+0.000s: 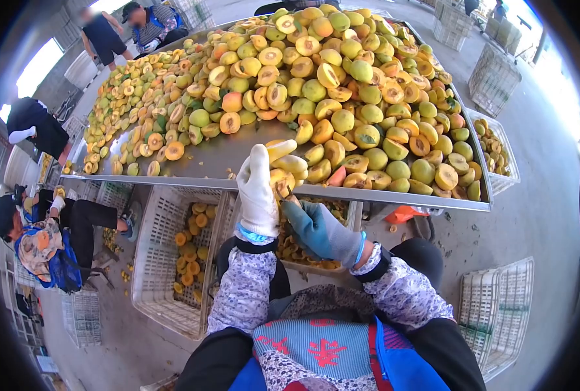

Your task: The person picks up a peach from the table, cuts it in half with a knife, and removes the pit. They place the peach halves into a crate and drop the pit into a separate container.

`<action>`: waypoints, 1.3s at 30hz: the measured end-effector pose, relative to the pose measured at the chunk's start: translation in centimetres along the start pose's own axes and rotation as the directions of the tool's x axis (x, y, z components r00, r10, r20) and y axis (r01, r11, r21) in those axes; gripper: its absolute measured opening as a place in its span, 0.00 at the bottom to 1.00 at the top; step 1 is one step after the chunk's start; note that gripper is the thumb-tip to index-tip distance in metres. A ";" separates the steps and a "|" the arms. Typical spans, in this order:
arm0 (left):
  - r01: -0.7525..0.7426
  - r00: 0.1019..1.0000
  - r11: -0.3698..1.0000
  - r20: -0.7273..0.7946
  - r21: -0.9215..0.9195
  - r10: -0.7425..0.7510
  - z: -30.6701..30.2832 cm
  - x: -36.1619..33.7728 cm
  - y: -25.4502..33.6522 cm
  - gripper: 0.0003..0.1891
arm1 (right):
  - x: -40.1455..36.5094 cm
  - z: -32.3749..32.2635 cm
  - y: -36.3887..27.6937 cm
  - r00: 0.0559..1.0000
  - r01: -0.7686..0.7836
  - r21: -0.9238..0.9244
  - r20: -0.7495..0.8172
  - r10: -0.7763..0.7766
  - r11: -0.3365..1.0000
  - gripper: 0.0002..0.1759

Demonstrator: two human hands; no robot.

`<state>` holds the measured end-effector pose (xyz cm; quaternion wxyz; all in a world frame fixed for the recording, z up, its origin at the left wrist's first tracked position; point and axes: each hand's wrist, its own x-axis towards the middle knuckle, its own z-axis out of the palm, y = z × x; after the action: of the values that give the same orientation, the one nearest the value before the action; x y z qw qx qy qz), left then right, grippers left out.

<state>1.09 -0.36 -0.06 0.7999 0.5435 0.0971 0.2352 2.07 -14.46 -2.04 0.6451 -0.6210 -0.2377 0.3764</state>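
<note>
My left hand [259,192], in a white glove with yellow-stained fingers, is closed around a halved yellow peach [281,178] just over the near edge of the metal table. Against the cut face of that fruit is the tip of a small, thin tool [287,197] with a dark end. My right hand [322,231], in a blue-grey glove, grips this tool; its handle is mostly hidden in the fingers. Beyond both hands rises a large heap of peach halves [342,120], many with cut faces showing, some with pits.
A raised metal rim [199,182] borders the table. Below it stand a white plastic crate [148,274] holding fruit halves and another crate [313,266] with fruit pieces. Stacked crates [498,313] stand at right. A seated person [49,247] works at left; other people are farther back.
</note>
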 end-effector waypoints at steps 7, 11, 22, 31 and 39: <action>-0.070 0.984 0.968 0.174 0.239 0.028 -0.2 0.6 0.8 0.31 | -0.5 -0.1 -2.3 0.949 -0.309 -0.025 0.053 0.309 0.951 0.31; 0.120 0.964 0.984 0.251 -0.129 -0.085 -0.4 -0.1 0.3 0.32 | -0.4 -0.8 0.1 0.799 -0.473 0.556 0.598 0.066 0.683 0.30; -0.184 0.924 0.979 -0.355 -0.086 0.142 -7.3 2.1 5.5 0.27 | 0.1 -1.6 6.8 0.989 -0.144 -0.860 -0.107 0.102 0.490 0.20; 0.066 0.833 0.978 -0.550 0.198 0.056 -21.9 -2.2 7.0 0.27 | 1.0 3.8 13.8 0.968 0.090 -0.892 0.183 0.172 0.444 0.19; 0.181 0.625 0.956 -0.777 0.232 0.070 -32.2 -5.1 0.9 0.20 | 0.6 3.8 14.7 0.953 -0.060 -0.950 0.037 0.301 0.308 0.14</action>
<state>-16.80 23.95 -12.35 0.5980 0.4953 0.4830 0.4047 -3.33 -12.39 -16.16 0.0916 -0.8580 -0.4053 0.3019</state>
